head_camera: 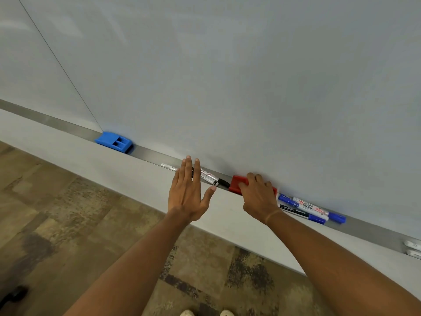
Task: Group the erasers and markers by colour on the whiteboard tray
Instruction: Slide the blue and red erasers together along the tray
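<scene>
Left hand (187,194): fingers straight, spread flat above the tray (150,153).
Right hand (257,197): gripping the red eraser (237,182) on the tray.

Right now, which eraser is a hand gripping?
The red eraser, under the right hand. The blue eraser sits untouched, far left on the tray.

A blue eraser (114,142) and a red eraser (237,183) are showing against the grey tray (150,153); the markers (312,210) are showing blue caps; the floor (68,213) is showing mottled brown.
</scene>
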Motion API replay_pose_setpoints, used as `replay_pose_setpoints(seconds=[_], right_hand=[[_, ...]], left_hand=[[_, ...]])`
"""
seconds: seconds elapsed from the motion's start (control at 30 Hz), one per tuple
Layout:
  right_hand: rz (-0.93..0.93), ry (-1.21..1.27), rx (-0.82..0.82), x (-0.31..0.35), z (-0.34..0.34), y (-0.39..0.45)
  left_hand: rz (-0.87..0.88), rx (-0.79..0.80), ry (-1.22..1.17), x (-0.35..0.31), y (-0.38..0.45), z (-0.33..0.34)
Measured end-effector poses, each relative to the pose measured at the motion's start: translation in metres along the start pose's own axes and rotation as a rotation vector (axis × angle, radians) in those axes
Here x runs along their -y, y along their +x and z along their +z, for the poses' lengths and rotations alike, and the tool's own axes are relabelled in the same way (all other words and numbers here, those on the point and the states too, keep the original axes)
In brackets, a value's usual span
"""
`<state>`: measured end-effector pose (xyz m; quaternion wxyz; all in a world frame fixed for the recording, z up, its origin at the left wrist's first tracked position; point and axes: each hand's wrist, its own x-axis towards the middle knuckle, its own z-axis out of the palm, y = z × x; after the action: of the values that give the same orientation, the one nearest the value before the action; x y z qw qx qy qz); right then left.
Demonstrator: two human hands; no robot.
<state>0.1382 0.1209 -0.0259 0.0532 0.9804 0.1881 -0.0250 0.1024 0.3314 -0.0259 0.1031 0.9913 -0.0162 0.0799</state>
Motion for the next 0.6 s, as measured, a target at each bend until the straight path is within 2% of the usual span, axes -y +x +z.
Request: replay_pose_setpoints(seconds=[0.33, 0.6], right_hand=[[0.013, 0.049, -0.005, 0.002, -0.004, 0.001], [-0.030, 0.138, -0.149, 0.013, -0.023, 0.009]], left_hand=[[0.010, -0.017, 0.007, 0.005, 0.006, 0.001], [0.003, -0.054, 0.004, 0.011, 0.010, -0.001]])
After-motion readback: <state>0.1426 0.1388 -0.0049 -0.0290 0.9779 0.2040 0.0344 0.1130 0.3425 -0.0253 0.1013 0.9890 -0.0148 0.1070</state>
